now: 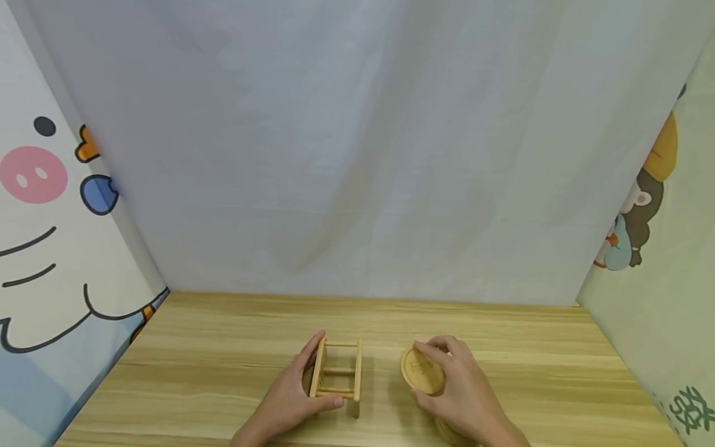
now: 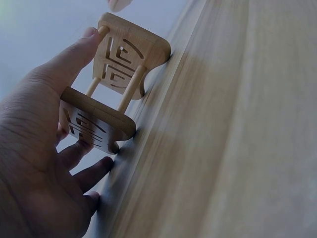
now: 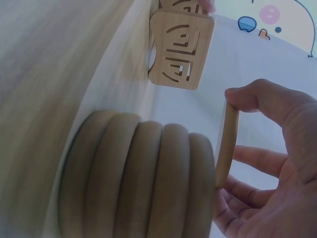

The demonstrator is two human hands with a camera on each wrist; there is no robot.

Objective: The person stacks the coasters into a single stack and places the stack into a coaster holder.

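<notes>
On the wooden table stands a small coaster holder (image 1: 359, 372), made of two side panels with cut-out line patterns (image 3: 181, 49) joined by thin rods. My left hand (image 1: 287, 394) grips it from the left, its thumb near the front rod and its fingers along the left panel. To the right, my right hand (image 1: 466, 394) pinches a round wooden coaster (image 1: 419, 370) by its edge, tilted and raised. Below that hand is a stack of several more coasters (image 3: 151, 178), mostly hidden by the hand in the head view. Between the holder's panels only the rods show.
The wood-grain table (image 1: 234, 323) runs back to a plain pale cloth (image 1: 357, 155). Cartoon-printed panels stand at the left (image 1: 61, 261) and right (image 1: 670, 298) sides.
</notes>
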